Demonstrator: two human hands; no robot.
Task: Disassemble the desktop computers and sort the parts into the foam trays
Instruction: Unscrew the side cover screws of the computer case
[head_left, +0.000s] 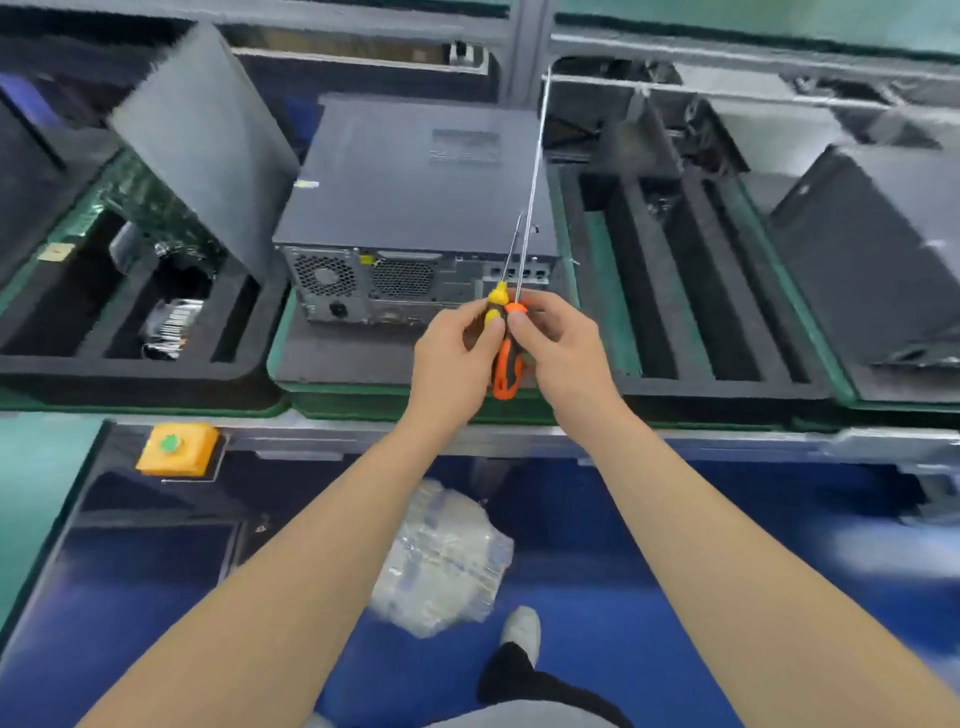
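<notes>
Centre frame: left hand (451, 358) grips yellow screwdriver (496, 304), right hand (569, 353) pinches orange screwdriver (508, 366) near its collar. Closed desktop computer (410, 176) sits just behind them, with foam trays (691, 387) on either side.

Bright, even overhead light, shadows soft. Motion blur smears the trays (130, 371) at both sides, rails (753, 49) bow at the edges, glare streaks the floor (883, 545).

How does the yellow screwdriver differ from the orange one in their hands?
The orange screwdriver has a much longer shaft than the yellow screwdriver. The orange handle shows nearly whole; the yellow one is mostly hidden in the grip. Both point away, held between left hand and right hand.
</notes>
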